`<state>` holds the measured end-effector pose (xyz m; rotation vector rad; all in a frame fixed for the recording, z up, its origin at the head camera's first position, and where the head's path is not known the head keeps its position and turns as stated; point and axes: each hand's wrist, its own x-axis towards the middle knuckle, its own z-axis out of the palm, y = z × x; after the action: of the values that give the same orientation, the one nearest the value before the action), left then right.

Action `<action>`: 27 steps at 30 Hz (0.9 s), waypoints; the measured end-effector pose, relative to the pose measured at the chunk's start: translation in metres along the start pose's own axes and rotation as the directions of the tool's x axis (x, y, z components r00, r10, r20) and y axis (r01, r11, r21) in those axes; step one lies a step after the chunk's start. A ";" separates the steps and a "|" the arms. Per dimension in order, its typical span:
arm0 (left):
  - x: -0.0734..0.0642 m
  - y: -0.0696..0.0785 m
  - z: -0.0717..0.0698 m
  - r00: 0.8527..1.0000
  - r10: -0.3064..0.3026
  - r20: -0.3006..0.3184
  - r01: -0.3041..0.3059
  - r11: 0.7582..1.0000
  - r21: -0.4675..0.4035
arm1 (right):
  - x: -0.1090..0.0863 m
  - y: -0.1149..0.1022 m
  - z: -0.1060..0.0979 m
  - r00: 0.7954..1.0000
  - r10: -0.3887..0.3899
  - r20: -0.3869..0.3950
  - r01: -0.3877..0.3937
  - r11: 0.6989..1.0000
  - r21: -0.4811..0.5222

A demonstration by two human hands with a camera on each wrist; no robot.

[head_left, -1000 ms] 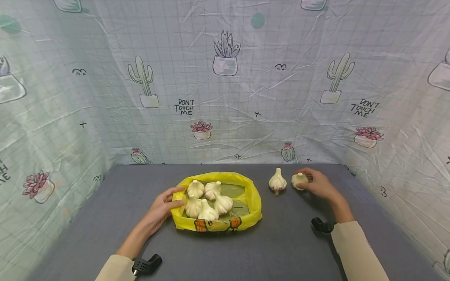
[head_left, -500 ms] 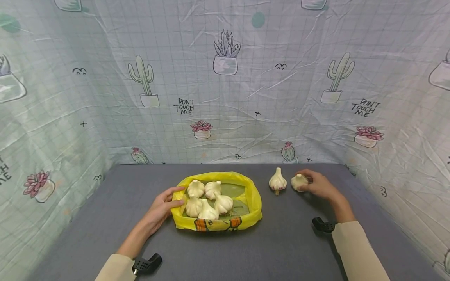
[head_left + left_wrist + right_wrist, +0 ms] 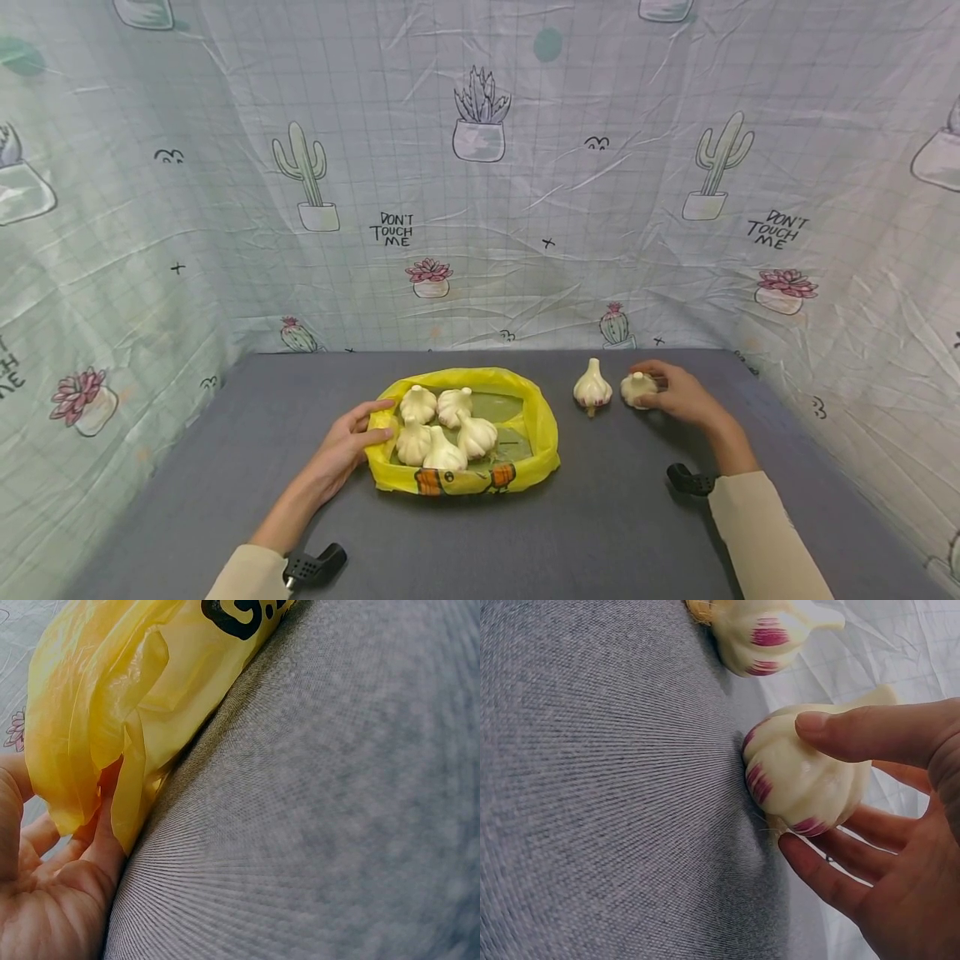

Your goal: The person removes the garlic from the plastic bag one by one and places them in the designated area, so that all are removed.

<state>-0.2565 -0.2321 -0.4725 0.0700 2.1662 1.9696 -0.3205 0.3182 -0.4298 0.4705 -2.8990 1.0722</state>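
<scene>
A yellow plastic bag (image 3: 545, 433) with its rim folded wide stands on the table, and several garlic bulbs (image 3: 417, 404) lie inside it, mostly in its left half. My left hand (image 3: 341, 450) holds the bag's left end by thumb and fingers; in the left wrist view, folds of plastic cover some fingertips. Far to the right, my right hand (image 3: 682, 396) grips a garlic bulb (image 3: 802, 769) with purple patches, thumb on one side and fingers around the other. The bulb is at the table surface. A second loose garlic bulb (image 3: 592, 387) stands just left of it, stem up.
The grey cloth-covered table (image 3: 600, 525) ends at a pale curtain (image 3: 480, 208) printed with cacti, which also rises on both sides. Black wrist cameras (image 3: 318, 565) jut from both forearms close above the table.
Almost nothing moves. The right hand and its garlic bulb shift very slightly left, while the left hand and the bag stay where they are.
</scene>
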 end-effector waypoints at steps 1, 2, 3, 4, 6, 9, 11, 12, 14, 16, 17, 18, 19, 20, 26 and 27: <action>0.000 0.000 0.000 1.000 0.001 0.003 -0.001 1.000 -0.003 | 0.000 0.000 0.000 1.000 0.000 0.000 0.000 1.000 -0.002; 0.000 0.000 0.000 1.000 0.002 0.006 -0.001 1.000 -0.007 | 0.000 -0.001 -0.001 1.000 0.000 0.000 0.000 1.000 -0.004; 0.000 -0.001 0.000 1.000 0.003 0.010 -0.003 1.000 -0.010 | 0.000 -0.001 -0.001 1.000 0.000 -0.001 0.000 1.000 -0.008; 0.000 -0.001 -0.001 1.000 0.005 0.012 -0.005 1.000 -0.015 | -0.001 -0.001 -0.001 1.000 0.001 -0.001 -0.001 1.000 -0.010; 0.000 -0.001 -0.001 1.000 0.006 0.015 -0.006 1.000 -0.018 | -0.001 -0.002 -0.002 1.000 -0.004 0.001 0.004 1.000 -0.018; 0.000 -0.001 -0.001 1.000 0.003 0.013 -0.003 1.000 -0.019 | 0.000 -0.001 -0.001 1.000 0.004 0.001 -0.004 1.000 -0.014; 0.001 -0.001 -0.001 1.000 0.001 0.010 -0.001 1.000 -0.012 | 0.001 0.000 -0.001 1.000 0.002 0.007 -0.001 1.000 -0.012; 0.001 -0.001 -0.001 1.000 0.000 0.008 0.000 1.000 -0.008 | 0.001 0.000 0.000 1.000 0.002 0.007 -0.002 1.000 -0.010; 0.001 -0.001 -0.001 1.000 0.001 0.006 -0.001 1.000 0.001 | 0.002 0.001 0.001 1.000 0.001 0.007 -0.001 1.000 -0.002; 0.001 -0.001 -0.001 1.000 0.001 0.004 -0.001 1.000 0.003 | 0.002 0.002 0.001 1.000 -0.003 0.007 0.003 1.000 -0.003; 0.001 -0.002 -0.001 1.000 0.002 0.004 -0.002 1.000 0.003 | 0.002 0.002 0.001 1.000 -0.005 0.006 0.005 1.000 -0.002; 0.001 -0.002 -0.001 1.000 0.002 0.004 -0.002 1.000 0.004 | 0.002 0.003 0.001 1.000 -0.006 0.004 0.006 1.000 -0.001; 0.001 -0.002 -0.001 1.000 0.003 0.005 -0.004 1.000 0.004 | 0.002 0.002 0.001 1.000 -0.007 0.004 0.007 1.000 -0.001; 0.001 -0.002 -0.001 1.000 0.005 0.005 -0.005 1.000 0.004 | 0.002 0.002 0.000 1.000 -0.011 0.004 0.011 1.000 -0.004; 0.001 -0.002 -0.001 1.000 0.009 0.007 -0.009 1.000 0.004 | 0.000 -0.001 -0.002 1.000 -0.018 0.000 0.018 1.000 0.002; 0.001 -0.002 -0.001 1.000 0.008 0.007 -0.008 1.000 0.003 | 0.000 -0.001 -0.002 1.000 -0.014 -0.003 0.014 1.000 0.007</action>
<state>-0.2576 -0.2333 -0.4746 0.0860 2.1679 1.9676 -0.3206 0.3188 -0.4280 0.4890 -2.8860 1.0804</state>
